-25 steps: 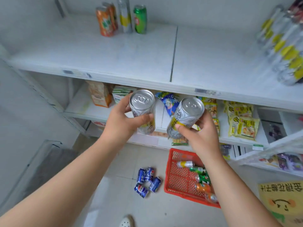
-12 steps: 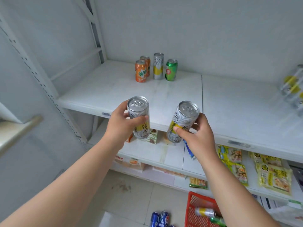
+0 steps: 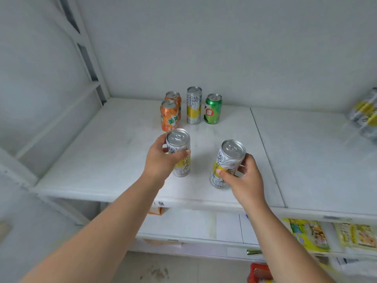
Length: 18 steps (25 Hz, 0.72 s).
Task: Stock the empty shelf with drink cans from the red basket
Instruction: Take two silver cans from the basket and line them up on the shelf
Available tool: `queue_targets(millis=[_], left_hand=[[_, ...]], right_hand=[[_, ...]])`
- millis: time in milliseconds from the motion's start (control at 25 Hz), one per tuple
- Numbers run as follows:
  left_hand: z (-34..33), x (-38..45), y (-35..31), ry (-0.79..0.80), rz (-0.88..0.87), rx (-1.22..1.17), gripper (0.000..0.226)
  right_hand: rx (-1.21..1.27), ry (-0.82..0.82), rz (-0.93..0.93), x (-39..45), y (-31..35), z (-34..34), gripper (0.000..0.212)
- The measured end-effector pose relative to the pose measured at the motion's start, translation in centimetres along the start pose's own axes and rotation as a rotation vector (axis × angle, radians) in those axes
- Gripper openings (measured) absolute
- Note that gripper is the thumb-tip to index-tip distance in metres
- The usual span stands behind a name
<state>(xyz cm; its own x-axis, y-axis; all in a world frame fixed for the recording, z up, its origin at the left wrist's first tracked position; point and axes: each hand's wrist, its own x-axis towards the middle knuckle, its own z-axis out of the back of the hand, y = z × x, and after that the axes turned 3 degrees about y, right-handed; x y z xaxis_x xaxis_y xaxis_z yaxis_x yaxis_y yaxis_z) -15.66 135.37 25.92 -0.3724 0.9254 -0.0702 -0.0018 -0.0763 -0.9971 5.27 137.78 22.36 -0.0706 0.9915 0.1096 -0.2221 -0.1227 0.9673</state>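
Silver and yellow, two slim cans are held out over the white shelf (image 3: 114, 160), one in each hand. The left hand (image 3: 161, 160) reaches forward with its arm extended, fingers and thumb wrapped round the upper body of the left can (image 3: 179, 154), which stands close to upright. The right hand (image 3: 244, 178) grips the right can (image 3: 226, 166) from the side and below, thumb across the yellow band; this can tilts slightly to the left. Whether either base touches the shelf cannot be told.

Further back stand four cans: two orange cans (image 3: 169, 116), one behind the other, a taller silver and yellow can (image 3: 193, 106) and a green can (image 3: 213, 109). The standing silver can shows the letters "CHA HUO LI". The orange label carries green Chinese characters. A corner of the red basket (image 3: 259, 272) shows at the bottom edge.
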Motion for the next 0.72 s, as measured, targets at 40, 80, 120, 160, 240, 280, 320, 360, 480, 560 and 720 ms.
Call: queue_targets(millis=[40,80,120,160,240,280,320,360,480,560,720], left_hand=[[0.2,1.3,0.0,0.017,-0.006,0.016,0.06],[0.3,2.5,0.0,0.038,-0.015,0.032,0.06],[0.4,3.5,0.0,0.058,-0.019,0.047,0.06],[0.4,4.4,0.1,0.082,-0.016,0.06,0.061],[0.4,5.4,0.8,0.117,-0.017,0.075,0.063],[0.4,5.6,1.3,0.126,-0.02,0.083,0.064],[0.5,5.8,1.7,0.131,-0.029,0.094,0.065],[0.5,6.0,2.1,0.139,-0.044,0.102,0.065],[0.7,6.1,3.1,0.157,-0.106,0.144,0.059],[0.7,5.8,4.8,0.141,-0.118,0.188,0.062],[0.0,5.1,8.1,0.018,-0.066,0.231,0.059]], right_hand=[[-0.002,-0.024,-0.01,0.7,0.0,-0.7,0.052],[-0.003,-0.045,-0.019,1.3,0.0,-1.4,0.052],[-0.006,-0.06,-0.029,1.7,-0.1,-1.8,0.052],[-0.007,-0.078,-0.04,2.0,-0.2,-2.3,0.052],[-0.005,-0.107,-0.06,2.0,-0.6,-2.8,0.052],[-0.005,-0.117,-0.066,2.0,-0.8,-3.0,0.053],[-0.009,-0.126,-0.067,1.9,-1.0,-3.1,0.053],[-0.015,-0.132,-0.066,1.9,-1.1,-3.3,0.054],[-0.018,-0.145,-0.066,2.1,-1.3,-3.7,0.054],[-0.023,-0.148,-0.067,2.2,-1.4,-3.8,0.055],[-0.04,-0.144,-0.068,2.2,-1.7,-3.7,0.056]])
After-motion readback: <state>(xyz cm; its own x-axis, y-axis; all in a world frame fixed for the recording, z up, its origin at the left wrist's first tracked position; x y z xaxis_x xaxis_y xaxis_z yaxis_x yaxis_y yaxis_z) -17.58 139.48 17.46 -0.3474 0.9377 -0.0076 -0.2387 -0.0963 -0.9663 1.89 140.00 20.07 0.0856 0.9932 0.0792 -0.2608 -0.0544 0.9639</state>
